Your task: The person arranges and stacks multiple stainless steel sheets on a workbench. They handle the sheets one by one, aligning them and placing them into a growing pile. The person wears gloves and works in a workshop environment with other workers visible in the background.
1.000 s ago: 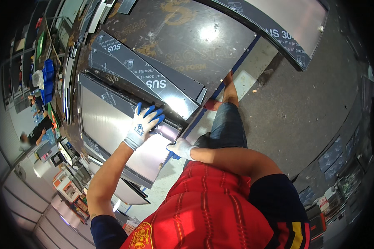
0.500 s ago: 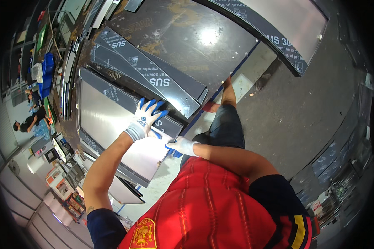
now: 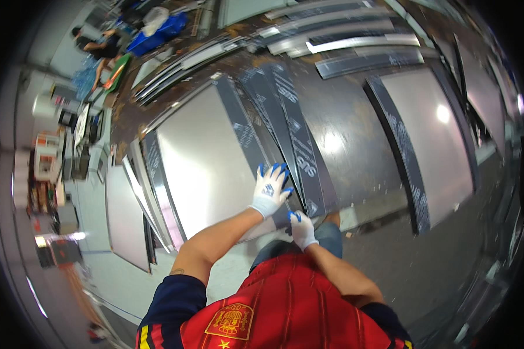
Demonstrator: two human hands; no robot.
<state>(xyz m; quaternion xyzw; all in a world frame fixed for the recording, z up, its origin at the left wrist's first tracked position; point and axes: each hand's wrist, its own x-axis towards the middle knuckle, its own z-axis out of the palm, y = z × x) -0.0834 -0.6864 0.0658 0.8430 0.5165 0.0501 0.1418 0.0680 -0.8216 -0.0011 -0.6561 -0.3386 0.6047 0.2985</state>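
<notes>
Left hand (image 3: pixel 269 191) in white glove with blue fingertips lying flat, fingers spread, grip released, pressing on large shiny steel sheet (image 3: pixel 206 168) on workshop floor. Right hand (image 3: pixel 302 228), same glove, pinching near end of dark film-covered narrow metal strip (image 3: pixel 297 145) lying beside sheet; exact grip hard to tell. Strip end appearing barely lifted, so work judged early. More grey strips (image 3: pixel 355 43) lying farther off, untouched. Another person (image 3: pixel 102 49) crouching far left.

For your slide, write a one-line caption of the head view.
Gloved left hand flat on a steel sheet; gloved right hand at its dark-filmed edge strip.
</notes>
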